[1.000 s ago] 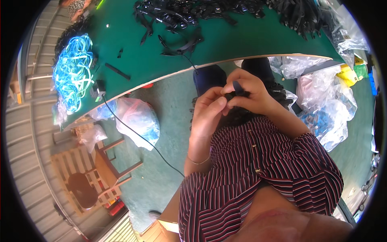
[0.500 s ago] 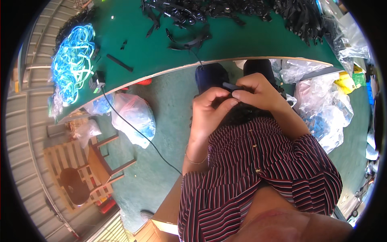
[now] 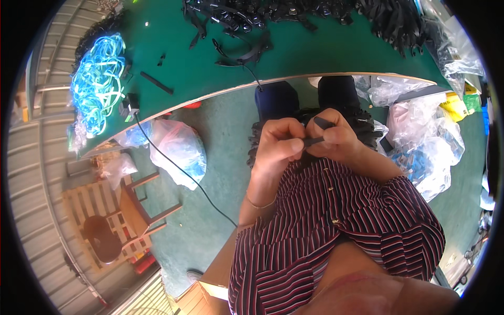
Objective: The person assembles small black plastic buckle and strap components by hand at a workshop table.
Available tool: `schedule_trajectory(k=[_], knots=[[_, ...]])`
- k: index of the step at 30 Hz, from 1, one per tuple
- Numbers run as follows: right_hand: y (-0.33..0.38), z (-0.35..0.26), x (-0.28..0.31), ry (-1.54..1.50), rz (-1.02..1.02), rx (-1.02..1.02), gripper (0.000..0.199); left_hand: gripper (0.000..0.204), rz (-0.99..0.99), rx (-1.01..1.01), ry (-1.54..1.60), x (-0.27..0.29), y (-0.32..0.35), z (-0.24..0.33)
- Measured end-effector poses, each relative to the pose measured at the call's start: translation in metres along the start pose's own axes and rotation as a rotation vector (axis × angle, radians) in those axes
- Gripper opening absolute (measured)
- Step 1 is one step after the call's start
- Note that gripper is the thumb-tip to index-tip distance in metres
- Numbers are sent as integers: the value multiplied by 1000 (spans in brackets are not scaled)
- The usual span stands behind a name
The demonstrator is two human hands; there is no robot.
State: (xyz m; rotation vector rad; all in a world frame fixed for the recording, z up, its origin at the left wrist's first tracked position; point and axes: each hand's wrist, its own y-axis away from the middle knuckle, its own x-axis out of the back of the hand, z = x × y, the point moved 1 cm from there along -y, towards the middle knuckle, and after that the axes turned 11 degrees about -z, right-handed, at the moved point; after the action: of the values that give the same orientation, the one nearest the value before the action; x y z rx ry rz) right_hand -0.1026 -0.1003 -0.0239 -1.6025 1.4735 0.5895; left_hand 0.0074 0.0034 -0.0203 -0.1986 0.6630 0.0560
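Observation:
Over my lap, my left hand (image 3: 281, 140) and my right hand (image 3: 334, 137) are close together, both pinching a short black strap (image 3: 314, 141). The strap spans the small gap between my thumbs. Its other end stands up out of my right fist near the index finger. Whether a buckle sits on it is hidden by my fingers. A heap of black straps (image 3: 370, 124) lies on my lap, partly behind my hands. Ahead, on the green table (image 3: 199, 68), lie a loose black strap (image 3: 252, 52) and a large pile of black straps with buckles (image 3: 273, 13).
The table's curved edge runs just beyond my knees. At its left are a tangle of blue and pale green cord (image 3: 98, 84), a black rod (image 3: 156, 83) and a black box (image 3: 128, 106) with a cable. Plastic bags (image 3: 178, 152) stand below; a wooden chair (image 3: 135, 210) is left.
Both hands have come slightly down toward my body. The right hand has turned, so more of the strap shows between my thumbs and above the right fist.

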Motion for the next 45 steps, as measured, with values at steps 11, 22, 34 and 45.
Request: schedule_trajectory(k=[11,22,34,45], knots=[[-16,-34,0,1078,33,25,20,25,270,181,-316,-16,-3,23],[-9,-25,11,849,114,99,25,35,208,62,-372,-6,3,13],[-17,-12,9,942,277,87,26,26,338,-140,198,9,7,-9],[-23,-21,2,899,248,-162,17,30,361,-379,-183,7,-2,3]])
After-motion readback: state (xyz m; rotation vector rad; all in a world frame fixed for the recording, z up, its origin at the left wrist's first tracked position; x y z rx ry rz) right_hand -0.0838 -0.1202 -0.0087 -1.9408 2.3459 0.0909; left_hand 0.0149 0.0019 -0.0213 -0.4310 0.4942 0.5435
